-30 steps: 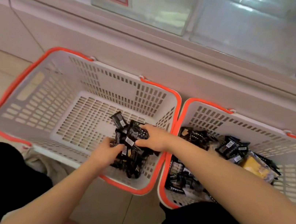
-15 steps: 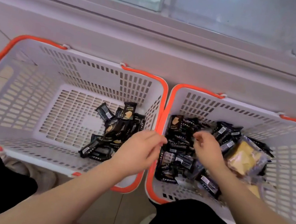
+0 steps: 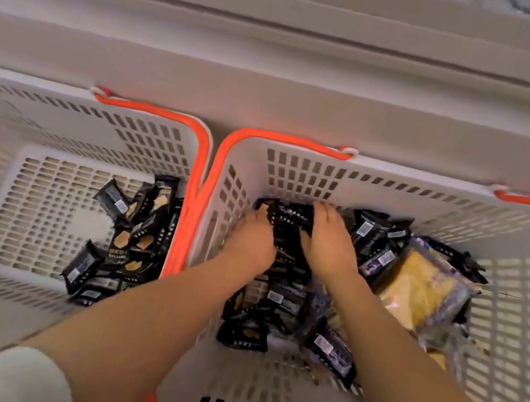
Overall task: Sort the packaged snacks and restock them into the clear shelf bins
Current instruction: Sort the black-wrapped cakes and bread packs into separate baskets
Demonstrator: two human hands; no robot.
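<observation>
Down in the right basket (image 3: 396, 186), both hands reach into a heap of black packets (image 3: 291, 225) piled against its far left corner. Left hand (image 3: 250, 243) lies on the left side of the heap, fingers bent down among the packets; blur hides whether they hold any, so its grip cannot be told. Right hand (image 3: 329, 241) lies just beside it, fingers straight and together, resting flat on the packets and gripping nothing. Black packets show between the two hands and run on under the forearms toward the near wall, some face up with a tan snack printed on them, some showing white barcode labels. To the right of the right hand lie darker packets with labels (image 3: 383, 253), and beyond them a clear bag of yellow snacks (image 3: 422, 289), tilted against the pile. Left basket (image 3: 149, 135) stands touching the right one, red rim against red rim, and holds a smaller heap of the same black packets (image 3: 134, 236) gathered against its right wall. Behind both baskets runs the pale base of a shelf unit (image 3: 309, 80). A white sleeve (image 3: 13, 376) shows at the bottom left corner.
</observation>
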